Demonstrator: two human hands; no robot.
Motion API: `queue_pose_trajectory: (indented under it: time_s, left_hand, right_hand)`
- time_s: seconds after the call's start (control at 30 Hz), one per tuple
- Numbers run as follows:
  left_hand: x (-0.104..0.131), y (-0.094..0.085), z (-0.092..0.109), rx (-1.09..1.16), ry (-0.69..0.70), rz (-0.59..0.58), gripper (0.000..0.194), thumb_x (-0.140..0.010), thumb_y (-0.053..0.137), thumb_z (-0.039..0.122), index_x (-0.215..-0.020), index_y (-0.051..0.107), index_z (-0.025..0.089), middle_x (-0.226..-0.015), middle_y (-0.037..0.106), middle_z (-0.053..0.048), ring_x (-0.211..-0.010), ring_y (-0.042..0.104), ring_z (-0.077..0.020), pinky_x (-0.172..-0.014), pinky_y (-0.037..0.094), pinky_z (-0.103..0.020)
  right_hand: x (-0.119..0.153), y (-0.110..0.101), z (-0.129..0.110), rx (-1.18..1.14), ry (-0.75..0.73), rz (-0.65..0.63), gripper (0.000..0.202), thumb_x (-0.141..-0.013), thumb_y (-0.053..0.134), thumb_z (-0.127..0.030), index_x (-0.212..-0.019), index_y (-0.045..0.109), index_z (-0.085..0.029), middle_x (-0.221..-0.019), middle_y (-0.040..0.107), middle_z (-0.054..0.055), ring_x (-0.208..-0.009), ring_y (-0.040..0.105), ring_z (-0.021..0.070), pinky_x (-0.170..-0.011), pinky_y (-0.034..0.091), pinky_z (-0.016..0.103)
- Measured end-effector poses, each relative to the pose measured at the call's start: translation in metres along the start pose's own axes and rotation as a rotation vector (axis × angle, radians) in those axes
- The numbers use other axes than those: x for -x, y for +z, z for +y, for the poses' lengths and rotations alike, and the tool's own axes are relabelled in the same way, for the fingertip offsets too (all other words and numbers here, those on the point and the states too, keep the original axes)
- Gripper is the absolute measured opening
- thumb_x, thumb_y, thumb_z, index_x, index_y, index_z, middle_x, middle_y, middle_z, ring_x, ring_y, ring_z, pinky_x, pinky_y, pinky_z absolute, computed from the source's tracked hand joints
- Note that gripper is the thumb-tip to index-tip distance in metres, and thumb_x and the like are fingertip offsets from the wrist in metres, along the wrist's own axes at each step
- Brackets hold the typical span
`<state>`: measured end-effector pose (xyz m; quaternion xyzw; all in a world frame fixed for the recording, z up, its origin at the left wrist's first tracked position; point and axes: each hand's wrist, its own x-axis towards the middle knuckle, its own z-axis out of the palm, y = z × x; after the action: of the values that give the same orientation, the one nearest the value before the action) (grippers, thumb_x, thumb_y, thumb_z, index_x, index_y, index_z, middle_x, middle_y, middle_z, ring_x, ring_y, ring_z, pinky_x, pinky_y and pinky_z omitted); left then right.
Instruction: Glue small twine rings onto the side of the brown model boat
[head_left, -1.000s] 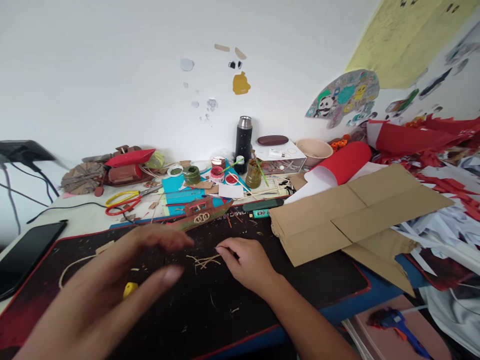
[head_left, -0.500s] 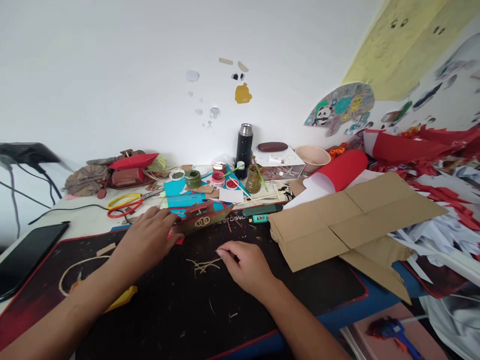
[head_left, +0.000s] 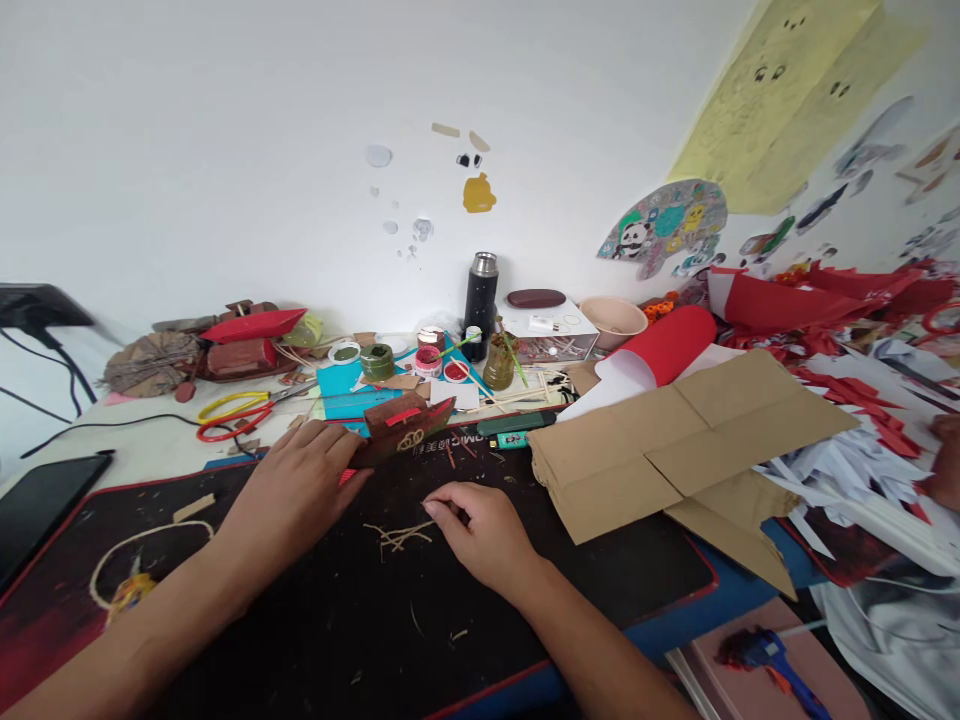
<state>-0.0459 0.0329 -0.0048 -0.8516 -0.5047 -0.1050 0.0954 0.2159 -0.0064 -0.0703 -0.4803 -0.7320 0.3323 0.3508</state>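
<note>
My left hand (head_left: pixel 311 480) is closed around the rear end of a small brown model boat (head_left: pixel 401 428). The boat's pointed end is to the right, and tan string rings sit on its side. My right hand (head_left: pixel 480 530) has thumb and forefinger pinched together just beside several short pieces of string (head_left: pixel 399 537) on the black desk mat (head_left: pixel 337 640). Whatever lies between those fingertips is too small to make out. Under my left forearm, a yellow object (head_left: pixel 129 597) with a loop of cord (head_left: pixel 101 550) is partly hidden.
Scissors (head_left: pixel 234 415), paint jars (head_left: pixel 377 362), a black flask (head_left: pixel 484 295) and a glass jar with brushes (head_left: pixel 499 365) stand behind. Cardboard (head_left: pixel 622 460) lies right, near paper scraps and a blue glue gun (head_left: pixel 776 660). Another person's hand (head_left: pixel 945 460) shows at the right edge.
The model boat has been tipped, so its brown cabin and red piece show more. My right hand stays pinched near the string pieces. The view has shifted slightly; another person's hand appears at right.
</note>
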Motion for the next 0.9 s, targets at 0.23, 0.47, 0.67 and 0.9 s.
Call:
queue_pose_trajectory:
  time_s: [0.23, 0.47, 0.67, 0.9]
  left_hand:
    - [-0.001, -0.021, 0.021, -0.156, 0.083, 0.091, 0.03, -0.107, 0.047, 0.026, -0.104, 0.076, 0.02, -0.098, 0.075, -0.015, -0.096, 0.066, -0.0389, -0.087, 0.05, -0.052]
    - [0.006, -0.025, 0.048, -0.268, 0.167, 0.165, 0.03, -0.11, 0.05, 0.018, -0.108, 0.08, 0.018, -0.098, 0.077, -0.015, -0.09, 0.066, -0.0353, -0.078, 0.045, -0.049]
    - [0.015, -0.02, 0.064, -0.36, 0.207, 0.169, 0.041, -0.102, 0.046, 0.001, -0.118, 0.081, 0.016, -0.106, 0.079, -0.015, -0.093, 0.068, -0.0323, -0.08, 0.049, -0.047]
    - [0.022, -0.015, 0.072, -0.355, 0.25, 0.213, 0.043, -0.096, 0.048, -0.002, -0.117, 0.082, 0.013, -0.104, 0.078, -0.017, -0.093, 0.069, -0.0331, -0.079, 0.053, -0.047]
  right_hand:
    - [-0.005, 0.004, -0.005, -0.219, 0.1, -0.011, 0.016, -0.103, 0.072, -0.031, -0.104, 0.085, -0.022, -0.091, 0.082, 0.004, -0.082, 0.072, 0.0192, -0.074, 0.049, 0.029]
    - [-0.017, 0.015, -0.013, -0.726, 0.291, -0.084, 0.047, -0.097, 0.076, -0.063, -0.111, 0.075, -0.018, -0.072, 0.062, -0.004, -0.051, 0.048, 0.0101, -0.053, 0.038, 0.026]
    - [-0.022, 0.024, -0.028, -0.952, 0.409, -0.108, 0.069, -0.085, 0.073, -0.088, -0.09, 0.06, -0.021, -0.067, 0.062, -0.005, -0.042, 0.042, 0.0071, -0.043, 0.022, 0.024]
    - [-0.023, 0.036, -0.034, -1.103, 0.529, -0.057, 0.071, -0.079, 0.08, -0.088, -0.083, 0.055, -0.022, -0.059, 0.057, -0.007, -0.038, 0.037, 0.0054, -0.04, 0.016, 0.023]
